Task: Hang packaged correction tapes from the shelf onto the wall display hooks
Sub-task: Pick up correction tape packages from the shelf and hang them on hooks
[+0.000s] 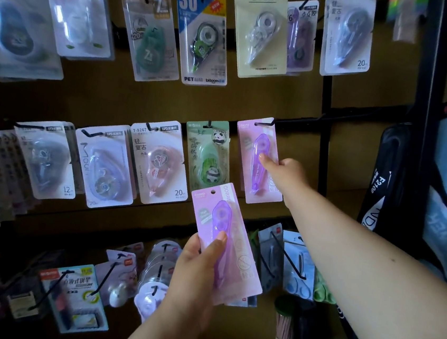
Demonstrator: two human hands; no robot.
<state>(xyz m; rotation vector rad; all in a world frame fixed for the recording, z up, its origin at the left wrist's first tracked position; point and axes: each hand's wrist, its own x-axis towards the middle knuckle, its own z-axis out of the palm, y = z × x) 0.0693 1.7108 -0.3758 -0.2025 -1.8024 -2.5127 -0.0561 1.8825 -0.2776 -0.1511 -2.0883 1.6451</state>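
pink card with a purple correction tape (259,160) under clear plastic sits on the black hook (265,123) at the right end of the middle row, its hole threaded on the wire. the right hand (285,173) reaches up to it, thumb on the blister and fingers curled round the card's right edge, so it grips the pack as it hangs. below and left, the left hand (195,268) holds more of the same pink packs (227,241), thumb across the front one and fingers behind; edges showing at the bottom suggest a small stack, though how many i cannot tell.

by my reading, one pack is on the hook or being settled there, and those in the left hand are yet to be hung. next to the hook hangs a green panda pack (209,154), then other tapes along the row, with more rows above and below on the brown wall (169,100).
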